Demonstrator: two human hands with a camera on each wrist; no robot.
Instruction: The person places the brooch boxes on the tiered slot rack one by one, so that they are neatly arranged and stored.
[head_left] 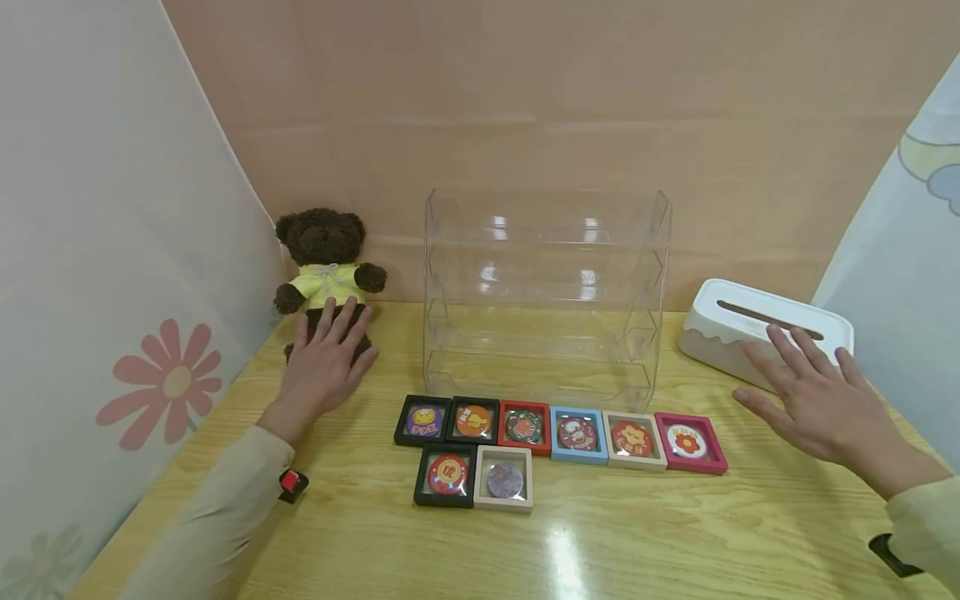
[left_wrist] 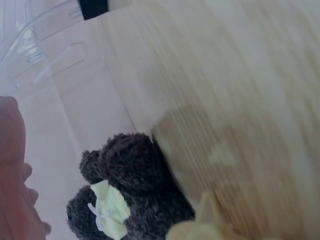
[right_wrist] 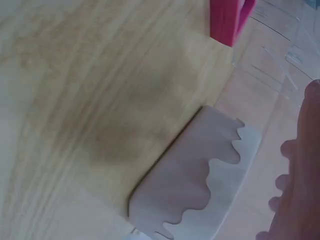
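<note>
Head view shows hands [head_left: 322,367] [head_left: 821,408] spread over a wood-grained table [head_left: 675,533], beige backdrop [head_left: 540,108], seemingly cloth, behind

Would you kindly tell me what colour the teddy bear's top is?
The teddy bear's top is yellow, showing best in the head view.

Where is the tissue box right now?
In the head view, the tissue box sits at the right rear of the table, to the right of the clear rack, partly hidden behind the right hand.
</note>
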